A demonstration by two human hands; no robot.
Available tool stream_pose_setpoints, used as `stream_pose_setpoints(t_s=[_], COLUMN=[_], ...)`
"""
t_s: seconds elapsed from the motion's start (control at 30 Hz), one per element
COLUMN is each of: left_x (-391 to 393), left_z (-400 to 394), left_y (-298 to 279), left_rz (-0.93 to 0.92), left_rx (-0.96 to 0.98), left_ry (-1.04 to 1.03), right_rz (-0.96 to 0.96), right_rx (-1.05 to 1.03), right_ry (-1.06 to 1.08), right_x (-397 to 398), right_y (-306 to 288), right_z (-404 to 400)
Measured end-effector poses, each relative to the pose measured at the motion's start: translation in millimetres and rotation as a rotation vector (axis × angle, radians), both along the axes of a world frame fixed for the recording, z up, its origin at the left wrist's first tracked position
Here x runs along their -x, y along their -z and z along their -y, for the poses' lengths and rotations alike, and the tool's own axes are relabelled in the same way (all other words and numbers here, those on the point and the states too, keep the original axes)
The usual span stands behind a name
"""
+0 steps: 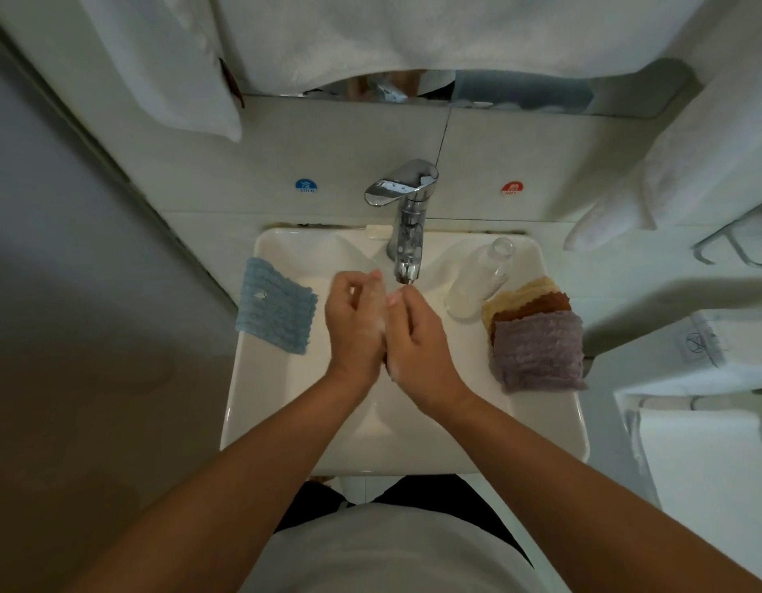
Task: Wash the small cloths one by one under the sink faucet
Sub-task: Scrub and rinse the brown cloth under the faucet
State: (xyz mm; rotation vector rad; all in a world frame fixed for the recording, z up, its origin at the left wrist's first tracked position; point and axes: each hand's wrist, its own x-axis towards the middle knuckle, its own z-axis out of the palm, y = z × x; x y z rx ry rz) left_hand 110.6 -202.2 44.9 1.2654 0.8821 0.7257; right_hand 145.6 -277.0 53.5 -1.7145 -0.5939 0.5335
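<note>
Left hand (357, 323), right hand (417, 336), palms together, soapy

Bare forearms, soapy left hand (357, 323), pale grey shirt (396, 549), dark trousers (439, 502).

Dim bathroom: pale tiled wall (336, 134), white hanging towels (169, 70), mirror strip (520, 98).
</note>
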Motion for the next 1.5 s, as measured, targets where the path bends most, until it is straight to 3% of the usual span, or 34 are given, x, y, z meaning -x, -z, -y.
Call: stream_pose_setpoints(t_s=[0.07, 0.13, 0.2, 0.3, 0.37, 0.43, 0.5, 0.6, 0.73, 0.87, 1.0, 1.13, 1.27, 1.4, 1.5], left_x=[6.9, 13.7, 12.6, 7.8, 13.6, 16.8, 9.3, -0.4, 5.3, 5.3, 8.2, -11.2, -8.8, -9.2, 1.1], left_z=[-0.6, 14.2, 20.7, 5.4, 10.2, 21.5, 16.6, 1.9, 17.0, 0.0, 23.5, -0.1, 12.5, -4.4, 19.6], left_y=[0.4, 0.7, -0.2, -0.2, -1.0, -4.8, -7.0, -11.6, -10.4, 1.3, 4.6, 2.8, 3.5, 6.9, 5.0], left_rz=[0.031, 0.028, 0.017, -0.015, -0.013, 0.023, 0.03, -0.007, -0.042, -0.061, -0.04, -0.046, -0.082, -0.091, -0.069], left_rx=[-0.011, -0.09, -0.114, -0.154, -0.164, -0.118, -0.115, -0.129, -0.181, -0.121, -0.051, -0.065, -0.111, -0.092, -0.073], left_ry=[0.035, 0.211, 0.256, 0.124, 0.204, 0.35, 0.302, 0.18, 0.353, 0.21, 0.298, 0.088, 0.205, 0.125, 0.261], right_rz=[0.006, -0.07, -0.135, -0.091, -0.097, -0.145, -0.106, -0.012, -0.067, 0.005, -0.037, -0.055, -0.134, -0.122, -0.197], right_rx=[-0.001, 0.003, -0.004, 0.013, 0.04, 0.022, -0.001, -0.015, -0.016, 0.027, 0.105, 0.064, 0.051, 0.072, 0.113], right_ry=[-0.027, 0.137, 0.246, 0.08, 0.055, 0.168, 0.189, 0.045, 0.215, 0.03, 0.208, 0.082, 0.236, 0.029, 0.15], right_x=[-1.0, -14.6, -15.1, 1.8, -2.9, -15.0, -13.0, -5.3, -27.5, -3.2, -20.8, -5.8, -23.4, -2.9, -23.3], right_y=[-2.1, -0.8, 0.5, 6.7, 7.6, 7.7, 2.6, -6.2, -0.3, 4.5, 11.5, 7.5, 4.5, 12.1, 14.1], right_z=[4.8, 1.7, -0.9, 2.6, 8.7, 7.1, 3.4, 0.0, -5.8, 2.1, 1.1, -2.3, -7.8, 1.1, 2.4])
